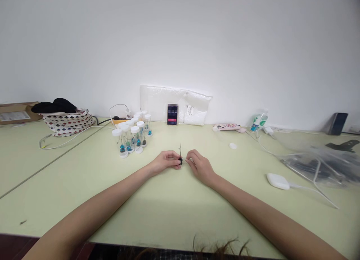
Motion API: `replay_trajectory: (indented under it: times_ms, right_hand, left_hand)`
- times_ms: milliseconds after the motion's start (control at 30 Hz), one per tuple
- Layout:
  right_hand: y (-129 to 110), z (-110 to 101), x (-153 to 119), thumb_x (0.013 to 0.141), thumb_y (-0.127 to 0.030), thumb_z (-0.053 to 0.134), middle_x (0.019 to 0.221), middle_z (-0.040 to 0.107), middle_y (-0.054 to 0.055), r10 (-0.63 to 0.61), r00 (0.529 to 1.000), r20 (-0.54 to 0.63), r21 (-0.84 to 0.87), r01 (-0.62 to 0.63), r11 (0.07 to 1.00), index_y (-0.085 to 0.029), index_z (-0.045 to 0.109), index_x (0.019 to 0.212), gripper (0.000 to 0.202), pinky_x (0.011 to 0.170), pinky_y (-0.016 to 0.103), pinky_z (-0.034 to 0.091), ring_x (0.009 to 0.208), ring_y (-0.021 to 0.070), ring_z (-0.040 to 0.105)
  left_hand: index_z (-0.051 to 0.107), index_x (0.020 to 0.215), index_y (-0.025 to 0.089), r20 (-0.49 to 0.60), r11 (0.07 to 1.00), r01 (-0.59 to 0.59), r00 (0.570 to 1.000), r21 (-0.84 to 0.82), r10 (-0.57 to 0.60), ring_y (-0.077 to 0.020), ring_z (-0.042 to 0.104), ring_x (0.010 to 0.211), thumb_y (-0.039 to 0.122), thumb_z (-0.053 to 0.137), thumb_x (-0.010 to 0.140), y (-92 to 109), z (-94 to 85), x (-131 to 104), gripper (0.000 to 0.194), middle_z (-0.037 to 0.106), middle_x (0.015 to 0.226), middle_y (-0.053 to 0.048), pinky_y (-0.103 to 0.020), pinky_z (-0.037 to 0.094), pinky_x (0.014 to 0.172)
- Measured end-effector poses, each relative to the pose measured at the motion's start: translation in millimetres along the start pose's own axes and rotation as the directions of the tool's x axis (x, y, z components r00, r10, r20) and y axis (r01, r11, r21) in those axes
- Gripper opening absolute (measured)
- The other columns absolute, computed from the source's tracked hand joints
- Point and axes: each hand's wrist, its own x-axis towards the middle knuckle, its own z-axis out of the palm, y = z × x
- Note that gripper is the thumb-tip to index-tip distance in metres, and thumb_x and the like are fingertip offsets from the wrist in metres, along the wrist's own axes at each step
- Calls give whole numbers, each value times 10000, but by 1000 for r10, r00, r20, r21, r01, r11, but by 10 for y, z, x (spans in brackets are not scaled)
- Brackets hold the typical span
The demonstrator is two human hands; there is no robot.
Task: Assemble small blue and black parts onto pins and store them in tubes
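Note:
My left hand (165,162) is closed, pinching a small dark object (180,161) between thumb and fingers. A thin upright metal-looking stem (180,150) rises from this object; its exact kind is too small to tell. Just to the right, my right hand (201,168) is closed too, with its fingertips around a thin white stick (184,159) that reaches the dark object. Left of the hands stands a group of clear tubes (135,140) with white caps, several holding small blue or dark pieces on stems.
A propped phone (172,114) leans on white bubble wrap (157,102) by the wall. A round white cap (233,145) lies to the right, beyond it a bottle (258,122). At right are a white charger (278,181) and plastic bag (323,168); a patterned basket (67,122) stands left.

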Motion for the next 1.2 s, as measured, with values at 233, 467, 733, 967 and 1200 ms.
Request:
replay_trajectory:
  times_ms: [233, 467, 733, 967, 1200]
  right_hand:
    - [-9, -4, 4, 883, -206, 322, 888, 514, 59, 1, 1000, 16, 6, -1, 1000, -188, 455, 880, 134, 581, 224, 394, 701, 133, 500]
    - [-13, 4, 7, 885, -204, 315, 933, 504, 67, -4, 999, 44, -21, 5, 1000, -188, 458, 871, 144, 580, 228, 400, 710, 132, 503]
    - [-18, 6, 5, 878, -191, 328, 948, 502, 65, 2, 999, 41, 0, -2, 1000, -193, 454, 870, 126, 594, 230, 407, 730, 132, 502]
    - [-30, 8, 15, 879, -191, 330, 950, 500, 59, 21, 999, 36, -14, -21, 1000, -195, 460, 870, 130, 590, 226, 411, 736, 127, 505]
    - [-17, 25, 10, 881, -199, 325, 948, 505, 66, 0, 1000, 31, -12, 1, 1000, -193, 467, 861, 144, 595, 229, 410, 739, 133, 507]
  left_hand:
    - [579, 838, 100, 22, 1000, -6, 1000, 13, 5, -167, 623, 714, 261, 709, 604, 7, 6, -2, 312, 638, 798, -74, -371, 471, 755]
    - [572, 841, 98, 27, 1000, -12, 1000, 24, 11, -170, 621, 717, 246, 700, 620, -11, -3, 8, 295, 634, 783, -74, -378, 468, 760]
    - [574, 847, 100, 31, 999, -16, 999, 28, 15, -161, 621, 702, 242, 699, 622, -24, -4, 15, 294, 634, 789, -71, -363, 471, 749]
    - [570, 845, 102, 26, 1000, -8, 1000, 23, 8, -167, 625, 702, 249, 703, 616, -21, -6, 18, 303, 637, 774, -69, -367, 471, 749]
    - [573, 849, 100, 26, 1000, -7, 1000, 25, 7, -163, 623, 695, 257, 705, 611, -18, 3, 8, 315, 637, 773, -71, -362, 473, 744]
